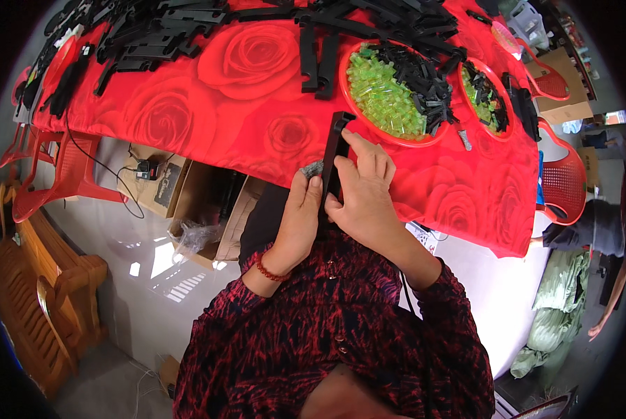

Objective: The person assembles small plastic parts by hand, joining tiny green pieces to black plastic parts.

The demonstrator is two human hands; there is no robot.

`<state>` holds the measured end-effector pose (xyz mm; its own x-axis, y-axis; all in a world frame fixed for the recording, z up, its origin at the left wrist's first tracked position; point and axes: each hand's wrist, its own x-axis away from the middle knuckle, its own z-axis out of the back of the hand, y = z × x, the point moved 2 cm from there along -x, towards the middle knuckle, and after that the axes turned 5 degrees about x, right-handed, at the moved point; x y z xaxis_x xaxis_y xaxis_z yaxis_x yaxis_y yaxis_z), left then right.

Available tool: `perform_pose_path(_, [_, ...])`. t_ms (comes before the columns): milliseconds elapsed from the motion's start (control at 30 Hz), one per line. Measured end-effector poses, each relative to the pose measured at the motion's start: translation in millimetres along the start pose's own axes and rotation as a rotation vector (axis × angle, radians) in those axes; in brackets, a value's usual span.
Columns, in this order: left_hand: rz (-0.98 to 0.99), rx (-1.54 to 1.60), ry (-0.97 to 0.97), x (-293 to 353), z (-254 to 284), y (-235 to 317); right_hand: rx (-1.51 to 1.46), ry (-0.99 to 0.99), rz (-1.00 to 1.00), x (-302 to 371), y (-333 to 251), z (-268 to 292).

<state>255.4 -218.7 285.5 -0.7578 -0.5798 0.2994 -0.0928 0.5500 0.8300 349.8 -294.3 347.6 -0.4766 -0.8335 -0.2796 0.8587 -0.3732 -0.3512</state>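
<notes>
A long flat black plastic piece [336, 148] stands upright in front of me at the near edge of the table. My right hand [364, 188] grips it from the right, fingers laid along its side. My left hand [300, 213] presses on it from the left, thumb up, with a small grey pad [311, 170] at its fingertips. A red bead bracelet [269, 272] circles my left wrist. Just beyond the hands sits a red round tray [389, 137] filled with small green translucent parts [383, 94] and black parts [424, 77].
The table wears a red rose-patterned cloth [243, 105]. Heaps of black plastic strips [159, 35] cover its far side. A second red tray [487, 98] lies to the right. Red plastic chairs [561, 178] stand at both ends, cardboard boxes [187, 192] under the table, a wooden bench [40, 293] at left.
</notes>
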Motion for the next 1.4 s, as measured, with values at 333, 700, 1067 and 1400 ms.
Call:
perform_pose_path(333, [0.029, 0.017, 0.024, 3.8, 12.7, -4.4, 0.001, -0.002, 0.032, 3.3, -6.7, -2.8])
perform_pose_path(700, [0.065, 0.124, 0.031, 5.2, 16.7, -2.0, -0.061, 0.023, -0.021, 6.5, -5.4, -6.0])
perform_pose_path(1067, [0.099, 0.116, 0.029, 2.3, 23.5, -2.5, -0.059, 0.043, -0.009, 7.4, -4.7, -6.8])
perform_pose_path(1400, [0.115, 0.120, 0.032, 3.0, 20.5, 4.2, -0.002, 0.033, -0.016, 7.4, -6.2, -5.4])
